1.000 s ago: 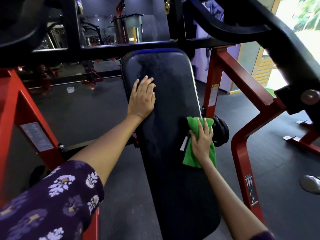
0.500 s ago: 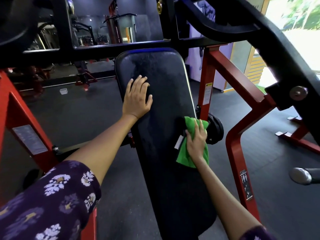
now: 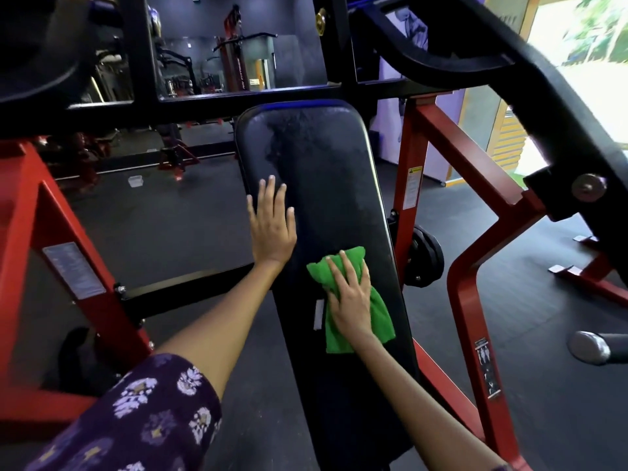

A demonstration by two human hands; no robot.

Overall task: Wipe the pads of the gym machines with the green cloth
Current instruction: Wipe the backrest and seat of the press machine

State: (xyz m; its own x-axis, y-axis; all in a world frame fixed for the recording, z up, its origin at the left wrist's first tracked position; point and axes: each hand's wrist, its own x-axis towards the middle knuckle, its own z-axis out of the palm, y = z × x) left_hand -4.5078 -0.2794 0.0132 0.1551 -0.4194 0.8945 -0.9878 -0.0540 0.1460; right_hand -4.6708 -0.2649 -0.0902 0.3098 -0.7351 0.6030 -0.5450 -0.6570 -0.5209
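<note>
Change since a second ago: the right hand [image 3: 351,297] and green cloth [image 3: 356,300] have come in from the pad's right edge toward its middle; the left hand [image 3: 272,226] has slipped toward the left edge.

Right hand: fingers straight, flat on the cloth, pressing it to the pad [image 3: 326,185].

Left hand: open, fingers spread, palm resting on the pad's left margin, holding nothing.

Green cloth: bunched under the right palm, on the pad's middle stretch, right of centre; a pale tag shows at its left side.

Pad: long black cushion, long axis running away from the person and upward. A dull smeared patch lies at the far end, beyond both hands; the left hand is nearer it, though the right carries the cloth.

Frame [image 3: 452,158]: red steel, flanking the pad.

Writing: a yellow-headed warning label [image 3: 412,188] and a dark pictogram sticker [image 3: 487,368] on the right frame, a grey plate [image 3: 73,270] on the left; none legible.
</note>
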